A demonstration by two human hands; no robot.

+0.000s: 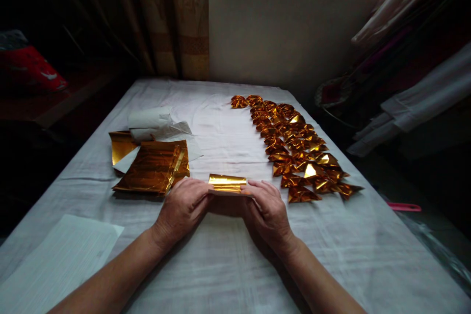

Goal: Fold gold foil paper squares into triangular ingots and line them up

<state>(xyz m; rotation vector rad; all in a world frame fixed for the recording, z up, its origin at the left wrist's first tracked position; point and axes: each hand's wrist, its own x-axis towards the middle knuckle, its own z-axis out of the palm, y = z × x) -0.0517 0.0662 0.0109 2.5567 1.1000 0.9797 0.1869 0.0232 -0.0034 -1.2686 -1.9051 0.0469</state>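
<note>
A strip of gold foil paper (227,182), rolled or folded lengthwise, is stretched between my two hands just above the white cloth. My left hand (187,206) grips its left end, fingers closed. The right end is pinched by my right hand (268,211). Beside my left hand lies a stack of gold foil sheets (150,167), partly creased. Several folded gold foil pieces (296,144) sit in close rows to the right, the nearest a little beyond my right hand. My thumbs are mostly hidden behind the fingers.
Crumpled white paper (154,122) lies behind the foil stack. A white sheet (66,255) rests at the front left of the cloth-covered table (221,265). Curtains (187,19) hang at the back, clothes (423,98) at the right. A pink handle (405,206) shows past the right edge.
</note>
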